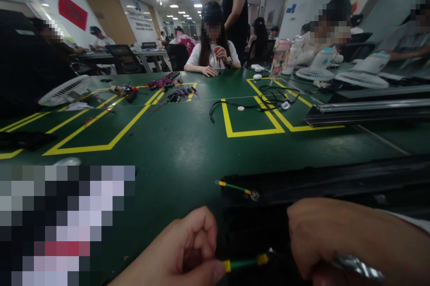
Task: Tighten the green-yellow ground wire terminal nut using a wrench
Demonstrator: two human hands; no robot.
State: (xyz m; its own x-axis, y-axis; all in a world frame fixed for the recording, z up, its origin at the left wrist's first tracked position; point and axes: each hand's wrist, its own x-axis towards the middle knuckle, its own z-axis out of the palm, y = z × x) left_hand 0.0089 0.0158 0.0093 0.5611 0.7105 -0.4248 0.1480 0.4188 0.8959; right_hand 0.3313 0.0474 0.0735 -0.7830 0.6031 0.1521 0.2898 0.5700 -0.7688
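Note:
My left hand (191,250) is closed in a pinch on one end of a short green wire (243,263) with yellow sleeves, low in the view. The wire's other end, with a metal lug, points right toward my right hand (312,241). That hand is bent downward over a black part, and its fingertips are hidden; a shiny metal object (359,268) shows below its wrist. Just beyond lies a black profile (302,183), on which a second green wire (235,186) is fastened at a round metal piece; its free end sticks out left.
The green table (174,143) has yellow tape marks. Bundled wires (164,82) lie at back left, black cables (268,98) at back centre, metal profiles (369,107) and white fans (363,73) at right. Across the table sits a person (213,49).

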